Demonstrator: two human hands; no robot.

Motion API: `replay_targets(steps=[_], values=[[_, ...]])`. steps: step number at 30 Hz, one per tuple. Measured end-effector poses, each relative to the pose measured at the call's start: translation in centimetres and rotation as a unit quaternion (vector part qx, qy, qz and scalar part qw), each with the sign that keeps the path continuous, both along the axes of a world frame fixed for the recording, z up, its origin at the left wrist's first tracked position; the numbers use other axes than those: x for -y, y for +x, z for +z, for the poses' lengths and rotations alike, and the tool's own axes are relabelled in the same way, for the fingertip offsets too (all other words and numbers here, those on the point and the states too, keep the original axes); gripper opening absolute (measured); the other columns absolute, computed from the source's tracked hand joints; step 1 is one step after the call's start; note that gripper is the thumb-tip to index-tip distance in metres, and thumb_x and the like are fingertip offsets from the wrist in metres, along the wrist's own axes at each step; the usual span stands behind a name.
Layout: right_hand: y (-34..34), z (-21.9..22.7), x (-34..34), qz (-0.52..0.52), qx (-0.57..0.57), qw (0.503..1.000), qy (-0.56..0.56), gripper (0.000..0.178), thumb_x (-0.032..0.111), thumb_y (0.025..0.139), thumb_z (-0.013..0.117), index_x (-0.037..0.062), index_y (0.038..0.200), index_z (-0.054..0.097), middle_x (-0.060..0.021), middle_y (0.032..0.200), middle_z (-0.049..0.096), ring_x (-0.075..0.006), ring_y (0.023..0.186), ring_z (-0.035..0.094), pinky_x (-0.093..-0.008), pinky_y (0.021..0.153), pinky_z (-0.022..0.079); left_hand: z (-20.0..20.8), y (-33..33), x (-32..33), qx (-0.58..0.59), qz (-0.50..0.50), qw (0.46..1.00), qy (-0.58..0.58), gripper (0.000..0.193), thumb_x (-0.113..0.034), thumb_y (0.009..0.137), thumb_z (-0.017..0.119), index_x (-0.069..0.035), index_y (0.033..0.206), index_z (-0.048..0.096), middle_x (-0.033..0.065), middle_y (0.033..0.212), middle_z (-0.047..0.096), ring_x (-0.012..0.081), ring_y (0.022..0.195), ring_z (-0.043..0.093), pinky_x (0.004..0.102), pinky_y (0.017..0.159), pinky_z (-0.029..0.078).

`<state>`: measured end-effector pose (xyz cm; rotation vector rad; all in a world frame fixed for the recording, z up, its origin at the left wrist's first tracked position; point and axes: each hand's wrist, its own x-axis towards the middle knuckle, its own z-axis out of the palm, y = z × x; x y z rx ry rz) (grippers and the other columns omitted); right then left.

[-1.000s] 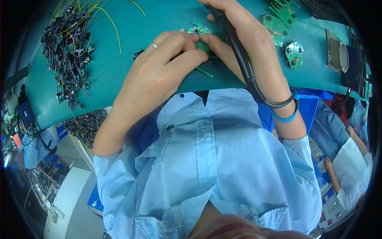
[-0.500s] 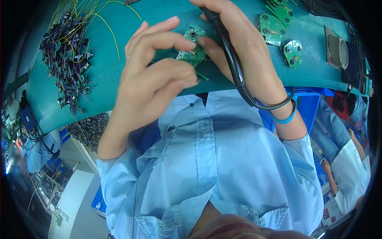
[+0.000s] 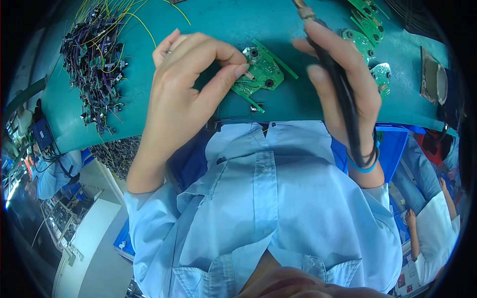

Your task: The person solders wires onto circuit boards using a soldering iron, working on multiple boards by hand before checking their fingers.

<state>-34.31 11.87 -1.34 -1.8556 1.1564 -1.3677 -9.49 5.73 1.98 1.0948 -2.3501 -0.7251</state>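
Circuit board (image 3: pixel 271 65): on the smooth green mat (image 3: pixel 298 102), its left edge at the left fingertips, the right fingers apart from it
Left hand (image 3: pixel 191 74): thumb and forefinger nearly together (cannot tell whether they grip anything)
Right hand (image 3: pixel 363 94): wrapped around a slim black soldering iron (image 3: pixel 349 111)
Board surface: glossy, angular, with dark round rings

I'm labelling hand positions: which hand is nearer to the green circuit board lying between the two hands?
Left. The left hand is at the left edge of the green circuit board; the right hand, holding a black tool, is apart from it, off to its right.
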Motion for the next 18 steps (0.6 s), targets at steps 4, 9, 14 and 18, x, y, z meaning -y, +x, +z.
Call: replay_targets(steps=[4,9,14,18], values=[[0.1,-0.1,-1.0,0.004,0.016,1.000,-0.006,0.051,0.020,0.100,0.069,-0.0038,0.143,0.057,-0.0184,0.121,0.069,-0.0276,0.104,0.071,-0.0356,0.094,0.053,0.2,0.0,0.8,0.016,-0.012,1.000,0.010,0.005,-0.007,0.087,0.074,-0.005,0.087,0.070,0.0003,0.093,0.070,0.0174,0.094,0.062,0.0361,0.107,0.037],[-0.9,-0.6,-2.2,-0.024,-0.044,0.998,-0.033,0.049,0.023,0.096,0.070,-0.0050,0.136,0.059,-0.0180,0.112,0.068,-0.0283,0.093,0.066,-0.0392,0.090,0.051,0.4,0.0,2.1,0.060,-0.041,0.997,0.009,0.005,-0.007,0.087,0.072,-0.004,0.086,0.069,0.0004,0.094,0.068,0.0169,0.092,0.059,0.0344,0.100,0.039],[-0.3,-2.2,-3.0,-0.042,0.158,0.986,-0.038,0.042,0.012,0.087,0.079,-0.0040,0.122,0.063,-0.0167,0.103,0.068,-0.0225,0.086,0.062,-0.0325,0.080,0.052,1.5,-0.5,3.0,0.102,-0.067,0.992,0.014,0.004,-0.008,0.087,0.070,-0.004,0.086,0.068,0.0007,0.093,0.068,0.0186,0.088,0.058,0.0339,0.097,0.041],[-0.9,-2.6,-3.6,-0.023,0.163,0.986,-0.013,0.039,0.012,0.084,0.078,-0.0036,0.115,0.060,-0.0179,0.102,0.067,-0.0236,0.086,0.061,-0.0335,0.080,0.052,3.0,-1.4,4.1,0.204,-0.111,0.972,0.038,0.003,-0.006,0.086,0.070,-0.003,0.087,0.068,0.0011,0.093,0.068,0.0190,0.087,0.057,0.0332,0.095,0.042]])
